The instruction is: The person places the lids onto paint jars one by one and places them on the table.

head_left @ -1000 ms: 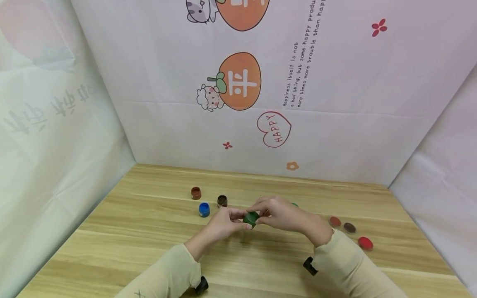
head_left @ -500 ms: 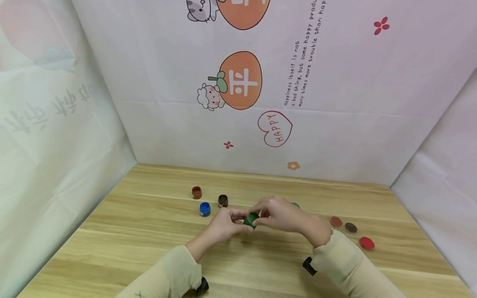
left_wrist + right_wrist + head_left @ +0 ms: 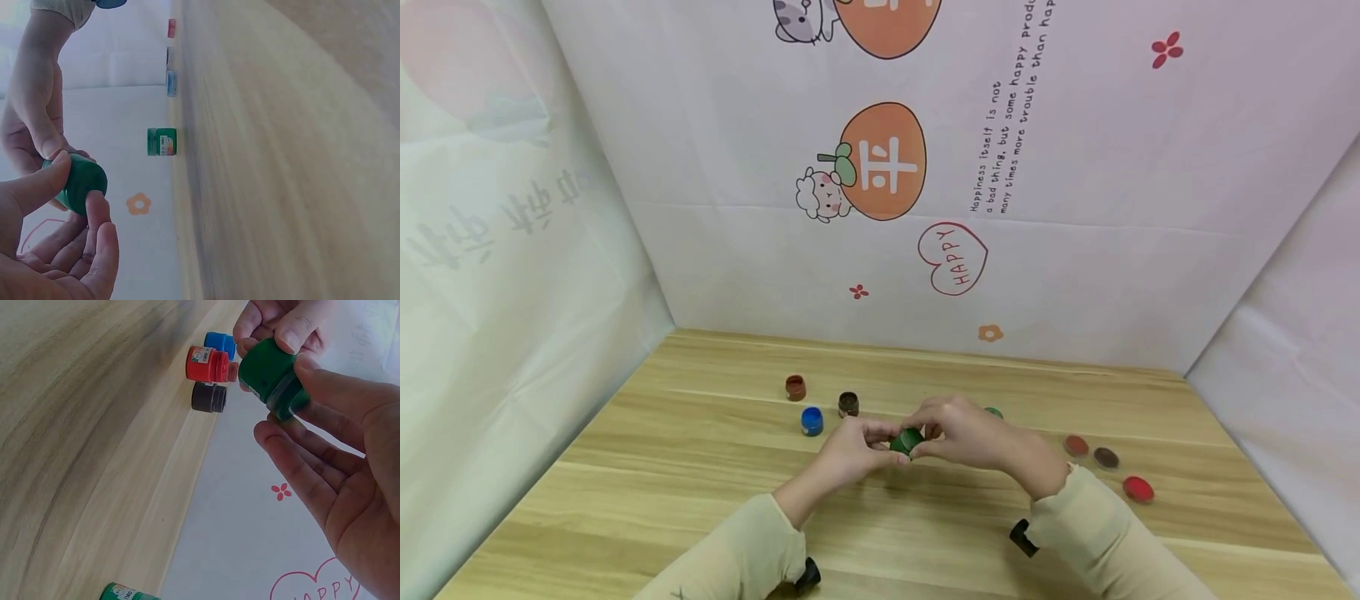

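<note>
Your left hand grips the body of the green paint jar, held above the worktop, while your right hand pinches its lid; neither is nearer; its tilted axis runs roughly between your hands, lid end rightward.

— Did something become different in this last second?
— Only small things. The thumb of the right grip came a little lower on the green jar than one second before, and its index finger drew slightly back toward the right.
— And the jar, did it turn?
— That I could not tell. It sat only a trace lower and further right in the head view.
— Did the view also move?
— Yes, a little. The larger red flower on the wall appeared slightly higher and more to the right.
</note>
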The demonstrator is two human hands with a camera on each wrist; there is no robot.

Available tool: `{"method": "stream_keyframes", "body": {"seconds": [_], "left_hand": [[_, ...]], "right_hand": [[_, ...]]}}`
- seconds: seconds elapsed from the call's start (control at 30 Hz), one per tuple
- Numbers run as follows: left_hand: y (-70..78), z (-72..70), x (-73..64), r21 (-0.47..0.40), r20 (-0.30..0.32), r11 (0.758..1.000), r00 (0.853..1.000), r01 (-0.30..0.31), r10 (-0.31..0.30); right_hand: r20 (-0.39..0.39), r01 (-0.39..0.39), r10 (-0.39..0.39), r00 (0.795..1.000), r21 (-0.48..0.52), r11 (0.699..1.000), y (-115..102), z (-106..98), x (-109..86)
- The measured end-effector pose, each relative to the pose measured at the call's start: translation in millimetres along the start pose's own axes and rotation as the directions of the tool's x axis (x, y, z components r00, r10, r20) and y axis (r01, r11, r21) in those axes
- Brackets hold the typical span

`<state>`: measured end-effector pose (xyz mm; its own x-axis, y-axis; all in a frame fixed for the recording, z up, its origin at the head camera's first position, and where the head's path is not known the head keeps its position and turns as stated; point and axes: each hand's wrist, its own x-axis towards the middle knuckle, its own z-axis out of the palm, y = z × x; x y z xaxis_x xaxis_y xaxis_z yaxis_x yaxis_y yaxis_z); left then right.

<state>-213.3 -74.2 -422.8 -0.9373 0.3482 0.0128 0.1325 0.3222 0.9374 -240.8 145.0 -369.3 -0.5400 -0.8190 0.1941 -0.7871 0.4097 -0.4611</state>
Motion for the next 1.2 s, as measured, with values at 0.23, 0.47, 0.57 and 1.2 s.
{"method": "stream_keyframes", "body": {"seconds": [0.23,0.47,0.57,1.2], "left_hand": [[1.9,1.2,-1.7,0.0,-0.006,1.0,1.0,-0.002,0.002],[2.1,1.0,-1.8,0.013,-0.008,1.0,1.0,-0.007,0.007],[1.5,-0.2,-1.7,0.008,0.001,1.0,1.0,-0.009,0.008],[11.0,-30.5,0.1,-0.071,0.003,0.997,1.0,-0.006,0.006]], "right_hand": [[-0.003,-0.03,0.03,1.0,-0.012,0.999,0.1,2.9,-1.0],[-0.013,-0.09,0.09,0.996,-0.026,0.996,-4.0,3.9,-1.4],[-0.023,-0.113,0.113,0.993,-0.019,0.993,-5.8,4.7,-1.4],[-0.059,-0.115,0.113,0.992,-0.028,0.993,-3.5,-11.4,-1.7]]}}
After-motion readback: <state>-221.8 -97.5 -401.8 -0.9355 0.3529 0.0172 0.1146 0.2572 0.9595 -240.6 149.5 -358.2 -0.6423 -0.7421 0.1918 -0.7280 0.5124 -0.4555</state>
